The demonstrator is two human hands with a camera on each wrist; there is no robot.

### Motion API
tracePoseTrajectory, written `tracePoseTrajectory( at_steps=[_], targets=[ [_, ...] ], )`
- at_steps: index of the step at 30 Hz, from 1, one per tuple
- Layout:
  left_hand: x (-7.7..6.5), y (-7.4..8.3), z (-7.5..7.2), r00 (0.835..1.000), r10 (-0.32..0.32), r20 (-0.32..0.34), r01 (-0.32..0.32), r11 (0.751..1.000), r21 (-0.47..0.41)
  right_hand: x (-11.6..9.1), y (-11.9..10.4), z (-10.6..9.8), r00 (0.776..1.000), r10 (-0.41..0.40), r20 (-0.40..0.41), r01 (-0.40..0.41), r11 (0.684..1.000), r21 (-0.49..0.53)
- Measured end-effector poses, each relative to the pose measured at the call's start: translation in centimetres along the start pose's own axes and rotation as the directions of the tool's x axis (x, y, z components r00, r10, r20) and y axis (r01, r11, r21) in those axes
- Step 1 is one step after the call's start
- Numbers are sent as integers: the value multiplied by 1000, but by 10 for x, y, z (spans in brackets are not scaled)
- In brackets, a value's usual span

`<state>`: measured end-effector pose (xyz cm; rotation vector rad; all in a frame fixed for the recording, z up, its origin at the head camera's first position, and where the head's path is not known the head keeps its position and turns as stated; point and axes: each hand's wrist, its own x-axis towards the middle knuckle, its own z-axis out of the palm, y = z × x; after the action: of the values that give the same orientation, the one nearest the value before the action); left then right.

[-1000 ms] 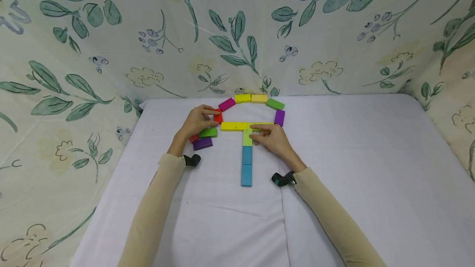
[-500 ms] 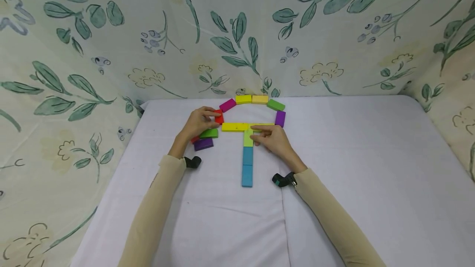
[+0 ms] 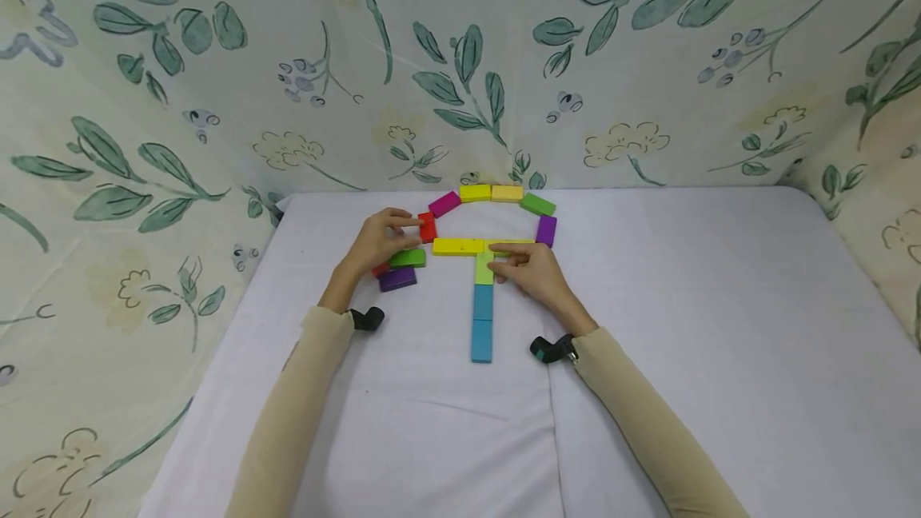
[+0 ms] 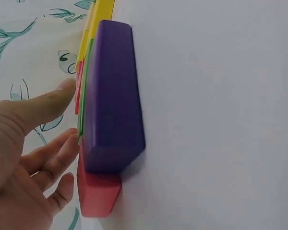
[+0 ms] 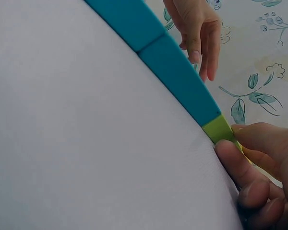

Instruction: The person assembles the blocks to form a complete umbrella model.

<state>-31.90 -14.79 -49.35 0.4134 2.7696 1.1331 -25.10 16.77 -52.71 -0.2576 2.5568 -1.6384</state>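
My left hand (image 3: 380,241) is just left of the red block (image 3: 428,228), its index fingertip at the block's edge and its thumb apart from the fingers. A bright green block (image 3: 408,258), a dark purple block (image 3: 398,280) and a partly hidden second red block (image 4: 100,194) lie together by that hand. My right hand (image 3: 534,272) pinches the lime green block (image 5: 218,128) at the top of the stem, thumb on its right edge and index finger over its upper end. Two blue blocks (image 3: 482,322) continue the stem below.
An arch of blocks runs behind: magenta (image 3: 444,204), yellow (image 3: 475,193), pale orange (image 3: 507,193), green (image 3: 537,204) and purple (image 3: 546,231). A yellow block (image 3: 457,247) forms part of its base. The white-covered table (image 3: 683,326) meets a floral cloth (image 3: 460,102) behind.
My left hand has drawn slightly left from the red block, loosening its fingers and showing more of that block. My right hand stays in place. The head view has shifted slightly.
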Motion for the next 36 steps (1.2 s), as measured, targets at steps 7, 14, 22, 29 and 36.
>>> tracePoseTrajectory(
  at_steps=[7, 14, 22, 29, 36],
  targets=[
    [-20, -7, -11, 1000, 9, 18, -9, 999, 34, -1, 2, -1, 1000, 10, -9, -10, 1000, 2],
    [-38, -12, -15, 996, 84, 40, -88, 990, 111, -2, 0, -2, 1000, 12, -11, -12, 1000, -2],
    [-47, -17, -12, 994, 104, 16, -105, 987, 119, -1, 1, 0, 1000, -2, -6, 2, 1000, 0],
    [-48, -18, -9, 989, 148, 8, -148, 982, 120, -1, 0, 1, 1000, -2, -7, 2, 1000, 8],
    [-50, -18, -7, 990, 143, -7, -140, 980, 140, 0, 1, 1, 1000, 9, -4, -9, 1000, -1]
  ],
)
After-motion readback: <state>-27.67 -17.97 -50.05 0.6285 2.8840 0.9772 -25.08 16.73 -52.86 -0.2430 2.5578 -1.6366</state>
